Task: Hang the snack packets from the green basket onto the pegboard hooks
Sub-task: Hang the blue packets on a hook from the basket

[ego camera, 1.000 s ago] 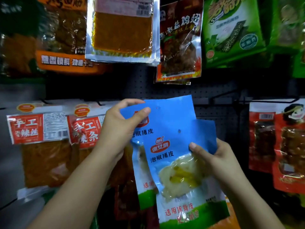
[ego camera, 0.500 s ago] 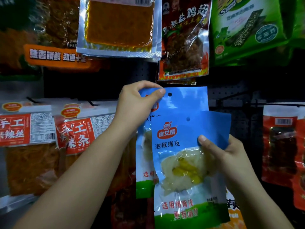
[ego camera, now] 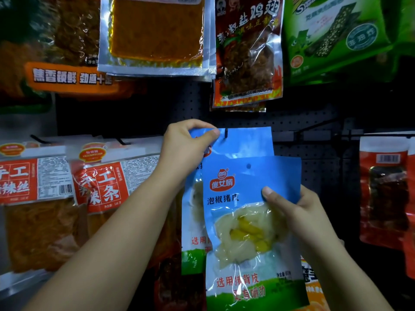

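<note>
At the far left hang clear plastic packets with red-and-white labels (ego camera: 33,176), full of orange shredded strips, printed 手工. Above them a dark packet with an orange band (ego camera: 67,75) reads 焦香, and beside it hangs a silver-edged foil pouch holding a flat orange slab (ego camera: 155,34).

The left hand (ego camera: 186,151) pinches the top left corner of a glossy blue plastic snack packet (ego camera: 247,142) between thumb and forefinger, its punched hole sitting on the tip of a black metal hook (ego camera: 226,132) that sticks out of the dark perforated pegboard (ego camera: 314,122). In front of it and lower, a second blue snack packet (ego camera: 242,221) shows a red logo, the words 泡椒猪皮, a clear window of pale skin with yellow pepper pieces, and a green band at the bottom. The right hand (ego camera: 298,212) grips its right edge, thumb on the front.

Higher up hang a red-and-black glossy packet marked 鸡翅 (ego camera: 247,52) and a green seaweed packet (ego camera: 336,37); red packets (ego camera: 384,189) hang at the far right.
</note>
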